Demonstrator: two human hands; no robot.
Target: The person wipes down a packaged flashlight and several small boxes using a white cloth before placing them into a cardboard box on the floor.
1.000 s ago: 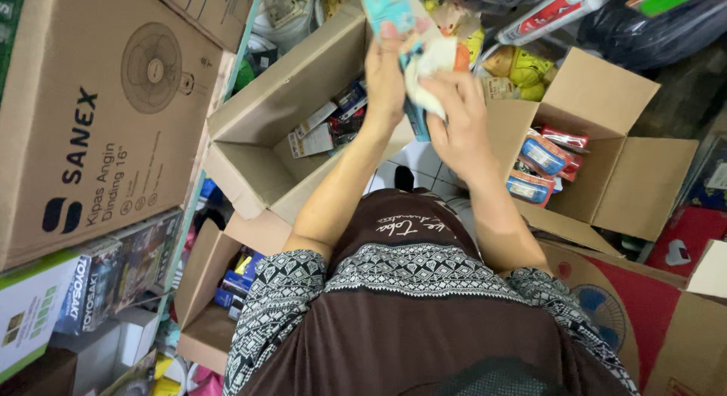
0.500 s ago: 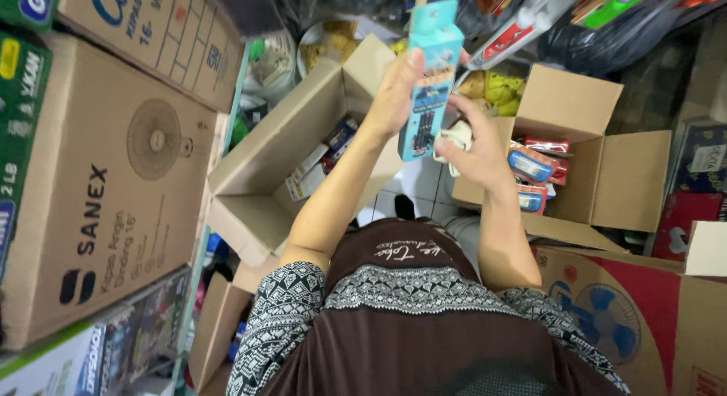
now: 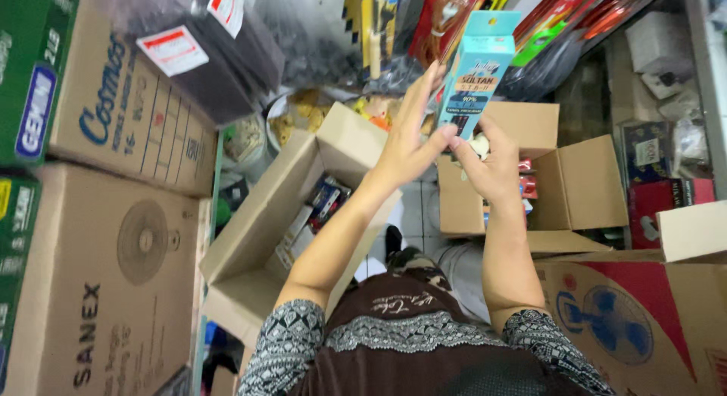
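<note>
Above the open cardboard box (image 3: 303,214) | my left hand (image 3: 409,138) was spread flat against the teal carton (image 3: 478,70) | right hand (image 3: 492,165) pinched its bottom end, kinda upright

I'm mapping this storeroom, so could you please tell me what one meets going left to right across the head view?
Stacked fan cartons → open cardboard box → left hand → turquoise packet → right open box → red fan carton.
</note>
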